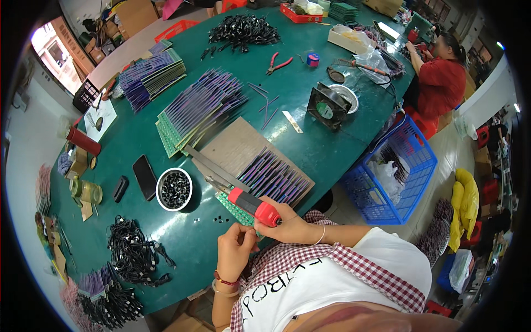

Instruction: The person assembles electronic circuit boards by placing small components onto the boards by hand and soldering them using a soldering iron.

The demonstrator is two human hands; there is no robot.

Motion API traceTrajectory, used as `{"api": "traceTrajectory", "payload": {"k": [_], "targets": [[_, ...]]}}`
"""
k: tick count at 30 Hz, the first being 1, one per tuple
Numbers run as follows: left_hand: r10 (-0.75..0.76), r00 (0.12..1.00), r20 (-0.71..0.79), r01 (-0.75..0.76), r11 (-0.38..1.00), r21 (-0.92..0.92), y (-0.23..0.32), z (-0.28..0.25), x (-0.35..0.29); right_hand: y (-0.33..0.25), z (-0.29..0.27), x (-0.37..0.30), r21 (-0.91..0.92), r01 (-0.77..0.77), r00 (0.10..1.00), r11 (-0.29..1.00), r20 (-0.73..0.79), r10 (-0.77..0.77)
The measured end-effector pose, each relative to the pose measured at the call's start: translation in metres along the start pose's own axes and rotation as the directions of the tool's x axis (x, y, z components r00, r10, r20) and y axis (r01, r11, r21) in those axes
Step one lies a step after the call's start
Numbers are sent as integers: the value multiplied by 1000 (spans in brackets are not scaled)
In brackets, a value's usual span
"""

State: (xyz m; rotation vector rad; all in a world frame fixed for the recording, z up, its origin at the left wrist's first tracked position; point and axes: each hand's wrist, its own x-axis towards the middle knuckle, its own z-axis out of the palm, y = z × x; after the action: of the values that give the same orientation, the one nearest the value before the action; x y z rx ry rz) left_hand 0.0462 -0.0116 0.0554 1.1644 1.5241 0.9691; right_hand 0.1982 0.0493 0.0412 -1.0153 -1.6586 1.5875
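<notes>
In my right hand (289, 224), closed round its grip, is a red-and-black-handled tool (255, 207) with a long, flat grey metal end pointing to the far left. Under it lies a green circuit board panel (235, 209) at the near edge of a brown cardboard sheet (228, 145). My left hand (237, 243) is pinched at the panel's near corner, close to my right fingers; the fingertips partly hide what they grip. Rows of purple-and-black strips (276, 176) lie on the cardboard beyond my right hand.
A white bowl of small black parts (175, 189) stands left of the cardboard, near a phone (145, 177). Stacked panels (202, 108), pliers (278, 63), a fan (327, 107) and bundled black cables (135, 252) lie around. A blue crate (395, 207) and a person in red (442, 83) are at right.
</notes>
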Motion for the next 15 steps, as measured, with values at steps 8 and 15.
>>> {"api": "traceTrajectory", "payload": {"k": [8, 15], "targets": [[-153, 948, 280, 225, 943, -246, -21, -19, 29, 6, -11, 7, 61, 23, 999, 998, -41, -21], [-213, 966, 145, 251, 906, -342, -34, -62, 29, -55, -104, 23, 477, 182, 949, 860, -313, -28]]}}
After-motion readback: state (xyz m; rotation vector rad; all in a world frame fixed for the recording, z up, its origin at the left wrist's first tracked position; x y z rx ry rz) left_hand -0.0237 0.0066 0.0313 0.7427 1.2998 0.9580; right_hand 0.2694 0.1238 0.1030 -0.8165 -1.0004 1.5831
